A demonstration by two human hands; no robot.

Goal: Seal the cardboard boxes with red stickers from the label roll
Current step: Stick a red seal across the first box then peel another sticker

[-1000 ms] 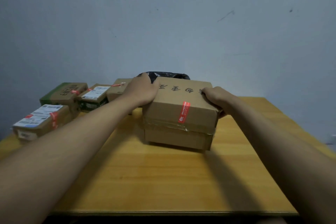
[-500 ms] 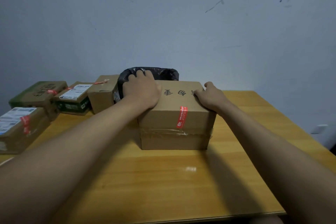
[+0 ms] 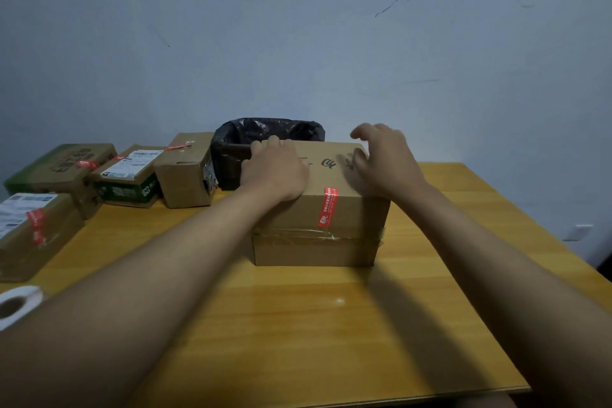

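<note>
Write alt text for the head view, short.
A person's left hand rests flat on a cardboard box sealed with a red sticker, while the right hand hovers blurred above it. Four more stickered boxes and a label roll sit left on the wooden table.

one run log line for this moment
cardboard box: red sticker on | left hand: resting on top | right hand: open, lifted
</note>
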